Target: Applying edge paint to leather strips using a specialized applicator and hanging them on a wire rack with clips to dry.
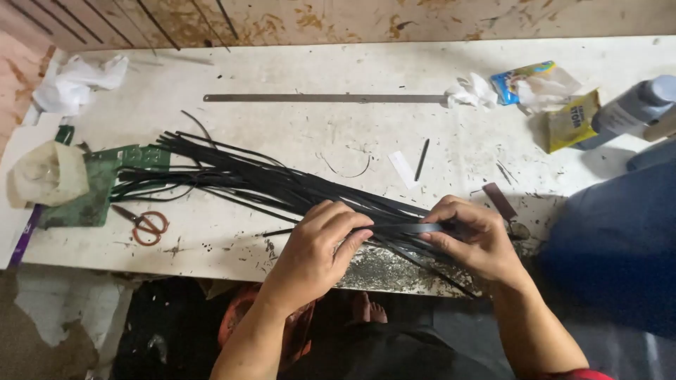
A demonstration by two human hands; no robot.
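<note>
2 hands (394, 239) grip strip bundle (239, 179); 1 scissors (144, 224).

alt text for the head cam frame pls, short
Two bare hands, left hand and right hand, pinch a flat black strip pulled from a fanned bundle of black strips on a stained white table. Orange-handled scissors lie at left, a long metal ruler farther back, and a grey bottle at right.

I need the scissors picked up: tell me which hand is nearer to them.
Left. The left hand rests on the black strips, right of the scissors; the right hand is farther right, beyond it.
</note>
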